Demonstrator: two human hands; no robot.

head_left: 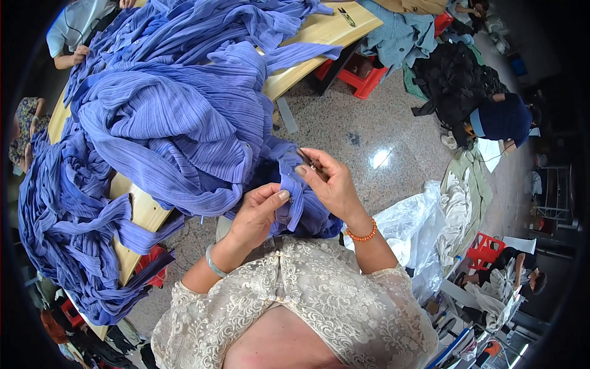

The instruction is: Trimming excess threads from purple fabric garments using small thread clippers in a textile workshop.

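My left hand [261, 212] pinches the edge of a blue-violet garment [295, 215] between thumb and fingers, close in front of my chest. A small button or snap shows beside the left thumb. In my right hand [332, 184] are small dark metal thread snips [314, 166], gripped between thumb and fingers just above that edge. Whether their blades touch the cloth I cannot tell. The rest of the garment hangs in folds below my hands. Beside them, to the left, rises a large heap of ribbed blue-violet knit garments [166, 117].
The heap covers most of a pale wooden table [295, 72], where another pair of thread snips [347, 17] lies at the far end. Clear plastic sheeting [405, 227] and black garments [458, 77] lie right. Red stools [362, 77] stand about. Other people work at the sides.
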